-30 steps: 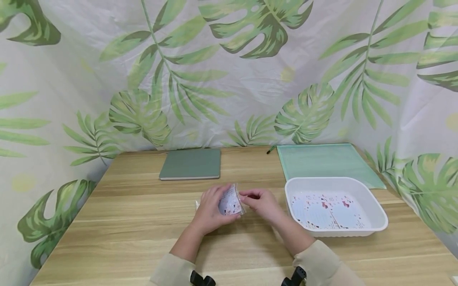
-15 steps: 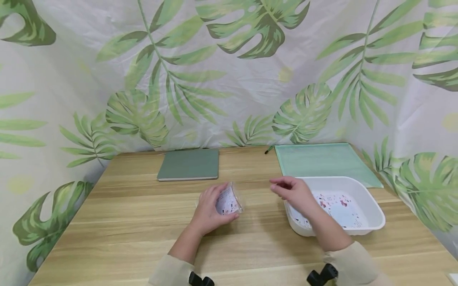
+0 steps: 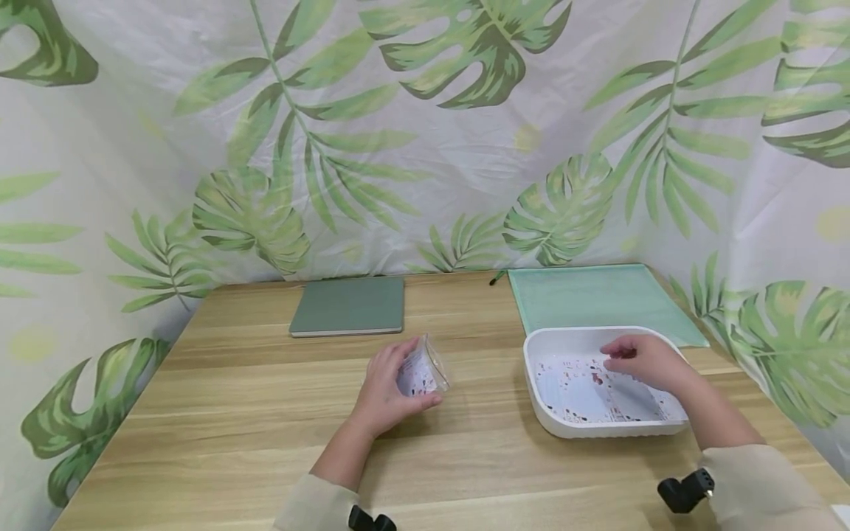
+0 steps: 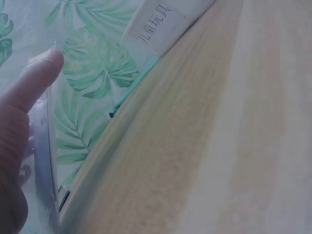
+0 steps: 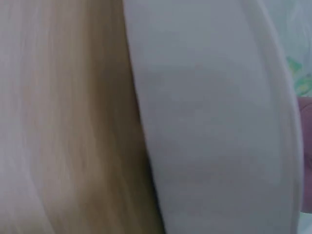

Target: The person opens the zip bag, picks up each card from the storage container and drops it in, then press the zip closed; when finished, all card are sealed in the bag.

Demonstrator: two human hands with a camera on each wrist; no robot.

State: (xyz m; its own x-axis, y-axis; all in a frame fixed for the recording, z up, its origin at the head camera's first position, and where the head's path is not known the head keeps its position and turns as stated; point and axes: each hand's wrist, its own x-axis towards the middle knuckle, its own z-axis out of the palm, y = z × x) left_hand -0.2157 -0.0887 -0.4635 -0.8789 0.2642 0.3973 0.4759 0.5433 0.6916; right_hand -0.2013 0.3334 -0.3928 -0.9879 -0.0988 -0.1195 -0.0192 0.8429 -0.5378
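My left hand [image 3: 387,385] grips a small clear packet [image 3: 423,373] of white paper printed with small dark and red figures, holding it upright just above the wooden table [image 3: 265,413]. In the left wrist view the thumb [image 4: 22,112] lies along the packet's edge [image 4: 45,170]. My right hand [image 3: 639,361] reaches into the white plastic tray [image 3: 600,431], its fingertips on the far edge of the printed sheets [image 3: 574,391] lying inside. Whether it pinches a sheet is hidden. The right wrist view shows only the tray's outer wall [image 5: 214,122], blurred.
A grey-green notebook [image 3: 348,305] lies at the back centre. A mint-green mat [image 3: 598,297] lies behind the tray, with a dark pen [image 3: 496,278] at its far left corner. Leaf-print curtains close off the back and both sides.
My right hand has left the packet and swung right, over the tray's rim and down onto the sheets. The left hand has kept the packet nearly still.
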